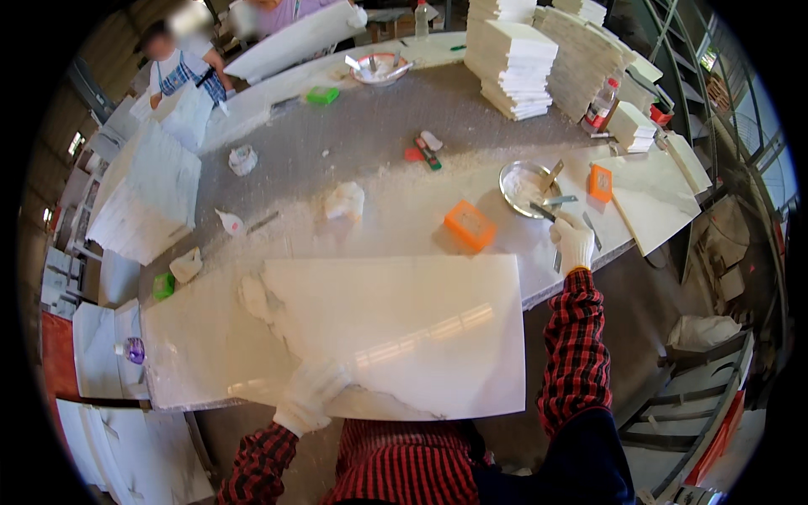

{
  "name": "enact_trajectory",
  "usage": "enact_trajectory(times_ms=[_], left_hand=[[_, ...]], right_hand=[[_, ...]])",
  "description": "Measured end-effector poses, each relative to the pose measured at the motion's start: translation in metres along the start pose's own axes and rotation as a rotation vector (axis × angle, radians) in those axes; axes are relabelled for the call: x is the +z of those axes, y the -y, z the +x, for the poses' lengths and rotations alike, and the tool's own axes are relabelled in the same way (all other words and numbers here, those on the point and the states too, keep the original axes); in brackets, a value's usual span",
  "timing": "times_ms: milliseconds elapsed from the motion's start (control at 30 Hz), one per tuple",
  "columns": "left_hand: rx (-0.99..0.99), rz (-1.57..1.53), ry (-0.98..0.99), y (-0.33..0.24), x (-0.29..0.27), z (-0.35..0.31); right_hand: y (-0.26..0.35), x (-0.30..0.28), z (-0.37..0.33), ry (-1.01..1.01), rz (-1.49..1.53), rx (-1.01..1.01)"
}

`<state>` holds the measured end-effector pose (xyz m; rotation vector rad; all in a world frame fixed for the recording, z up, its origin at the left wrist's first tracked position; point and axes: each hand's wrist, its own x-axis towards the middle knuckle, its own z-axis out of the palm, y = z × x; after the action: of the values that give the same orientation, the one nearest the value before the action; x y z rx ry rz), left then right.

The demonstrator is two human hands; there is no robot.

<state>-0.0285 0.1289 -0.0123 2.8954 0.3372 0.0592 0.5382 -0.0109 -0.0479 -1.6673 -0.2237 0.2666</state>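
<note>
A polished white marble slab (412,328) with grey-brown veining lies at the table's near side. My left hand (310,397), in a white knitted glove, rests on its near left edge with the fingers stretched over the surface. At the right, my gloved right hand (574,242) is closed around a putty knife (543,212) whose end reaches the rim of a steel bowl (523,187). The bowl contains whitish paste, and other flat blades lean in it. An orange block (470,225) lies left of the bowl; a smaller orange block (600,183) is to its right.
Stacked white slabs (512,67) stand at the far right near a plastic bottle (601,105). A utility knife (427,152), crumpled white cloth (344,202) and green block (322,95) lie across the table. Two other people work at the far left, beside leaning slabs (143,194).
</note>
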Motion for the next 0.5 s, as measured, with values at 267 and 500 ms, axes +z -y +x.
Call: enact_trajectory(times_ms=[267, 500], left_hand=[[0.012, -0.014, -0.008, 0.01, 0.016, -0.007], [0.015, -0.016, -0.06, 0.007, 0.011, -0.009]], right_hand=[[0.012, -0.017, -0.081, 0.128, 0.139, 0.138], [0.011, -0.001, -0.181, 0.462, 0.075, 0.269]])
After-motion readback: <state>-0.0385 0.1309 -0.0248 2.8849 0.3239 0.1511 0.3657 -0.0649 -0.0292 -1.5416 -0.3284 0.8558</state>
